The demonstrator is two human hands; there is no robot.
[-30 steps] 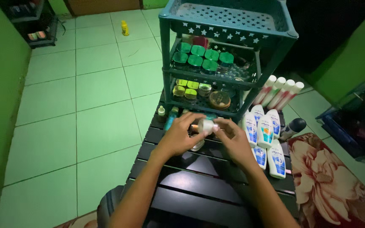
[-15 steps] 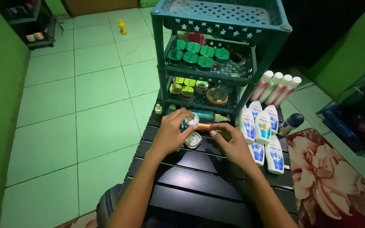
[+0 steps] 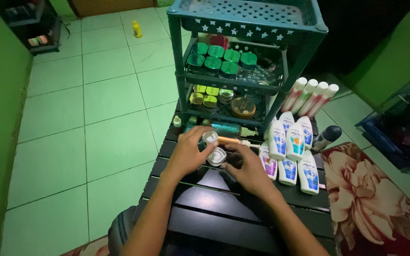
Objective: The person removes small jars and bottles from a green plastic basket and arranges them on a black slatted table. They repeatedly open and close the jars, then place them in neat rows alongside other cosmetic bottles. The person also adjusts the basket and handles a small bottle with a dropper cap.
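My left hand [image 3: 188, 152] pinches a small white round lid [image 3: 210, 138] just above the black slatted table [image 3: 214, 211]. Directly below it a small clear jar [image 3: 217, 156] stands on the table. The fingers of my right hand [image 3: 247, 169] close on the jar's right side. A copper-coloured tube [image 3: 229, 141] lies behind the jar. Further back a teal bottle [image 3: 225, 127] lies on its side at the foot of the rack.
A teal three-tier plastic rack [image 3: 247, 21] stands at the table's far end with green-lidded jars [image 3: 219, 61], yellow pots [image 3: 204, 97] and a round brown tin [image 3: 243, 108]. White bottles [image 3: 288, 144], pink-white tubes [image 3: 312, 97], a black roll-on [image 3: 327, 137] and a floral rug [image 3: 371, 199] lie right.
Both hands held one white jar together a second ago. The lid now stays in my left hand, the clear jar stands on the table, and my right hand has moved left onto it.
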